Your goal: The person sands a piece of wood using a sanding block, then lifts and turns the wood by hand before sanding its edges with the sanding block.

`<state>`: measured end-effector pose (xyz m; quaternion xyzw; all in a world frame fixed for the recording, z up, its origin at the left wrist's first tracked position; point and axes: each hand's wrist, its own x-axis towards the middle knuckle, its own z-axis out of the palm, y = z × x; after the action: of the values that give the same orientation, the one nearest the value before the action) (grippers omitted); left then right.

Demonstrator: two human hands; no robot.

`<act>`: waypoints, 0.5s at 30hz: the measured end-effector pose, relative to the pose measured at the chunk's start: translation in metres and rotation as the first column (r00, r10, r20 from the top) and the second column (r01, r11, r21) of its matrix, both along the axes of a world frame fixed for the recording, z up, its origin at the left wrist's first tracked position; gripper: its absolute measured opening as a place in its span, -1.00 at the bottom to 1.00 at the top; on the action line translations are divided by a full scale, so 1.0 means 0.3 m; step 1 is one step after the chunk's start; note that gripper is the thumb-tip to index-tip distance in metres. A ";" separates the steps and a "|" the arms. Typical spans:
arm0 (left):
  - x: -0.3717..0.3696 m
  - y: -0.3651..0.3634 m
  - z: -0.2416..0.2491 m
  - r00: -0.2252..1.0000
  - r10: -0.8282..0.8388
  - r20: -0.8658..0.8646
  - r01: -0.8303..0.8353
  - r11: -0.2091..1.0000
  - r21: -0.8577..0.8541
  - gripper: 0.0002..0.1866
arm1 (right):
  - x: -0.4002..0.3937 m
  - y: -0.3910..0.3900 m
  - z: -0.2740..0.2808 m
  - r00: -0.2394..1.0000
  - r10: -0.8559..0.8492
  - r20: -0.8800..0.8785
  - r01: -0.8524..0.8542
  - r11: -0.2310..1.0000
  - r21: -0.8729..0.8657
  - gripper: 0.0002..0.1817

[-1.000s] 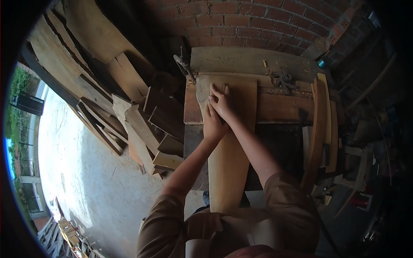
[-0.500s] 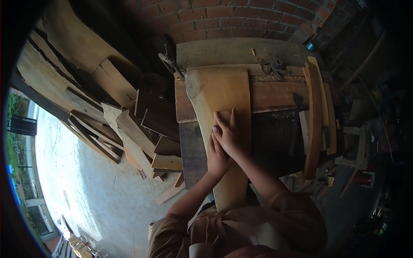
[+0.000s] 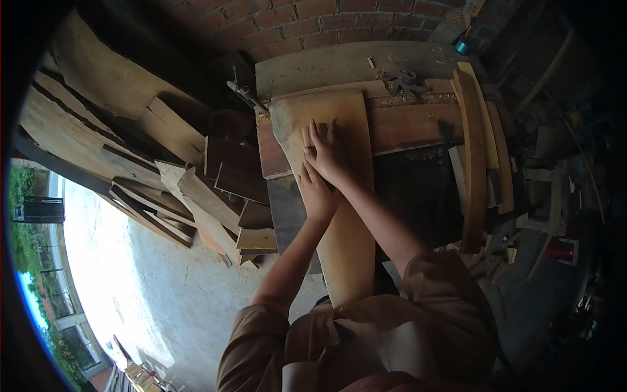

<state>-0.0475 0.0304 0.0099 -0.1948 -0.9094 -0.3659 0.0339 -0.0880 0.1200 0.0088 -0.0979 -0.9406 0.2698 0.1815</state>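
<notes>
Both my hands lie over a long pale wooden board (image 3: 349, 255) with a curved left edge, which extends across the bench towards my body. My right hand (image 3: 326, 157) has its fingers stretched forward around a small brown block (image 3: 323, 129), mostly hidden beneath them. Just behind it, my left hand (image 3: 318, 196) rests low with straight fingers. Its fingertips meet or pass under my right hand, so their contact with the block is hidden.
Curved wood strips (image 3: 471, 163) lie on the bench's right. Metal tools (image 3: 406, 81) and shavings are near its back, with a clamp (image 3: 245, 93) at the back left. Planks (image 3: 173, 127) are piled left. A brick wall (image 3: 339, 23) stands behind.
Both hands have moved forward along the board, towards its far end, with the small block under my right hand. The whole view has shifted slightly.
</notes>
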 end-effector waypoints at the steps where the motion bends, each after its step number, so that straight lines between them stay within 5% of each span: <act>1: 0.113 -0.040 0.014 0.999 -0.033 0.000 0.033 0.999 -0.006 -0.03 | 0.126 -0.036 0.007 1.000 0.001 0.018 -0.002 1.000 0.020 -0.21; 7: 0.588 -0.211 -0.040 0.981 -0.158 0.111 0.162 0.986 -0.027 0.02 | 0.623 -0.171 0.010 0.995 -0.062 0.080 0.053 0.993 0.108 -0.19; 15: 0.178 -0.021 -0.013 0.983 -0.155 0.093 0.152 0.988 0.043 0.09 | 0.214 0.004 0.039 0.978 -0.161 0.131 0.137 0.975 0.173 -0.12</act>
<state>0.0059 0.0241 0.0060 -0.2458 -0.8856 -0.3925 -0.0348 -0.0239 0.1214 0.0206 -0.1724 -0.9601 0.1700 0.1404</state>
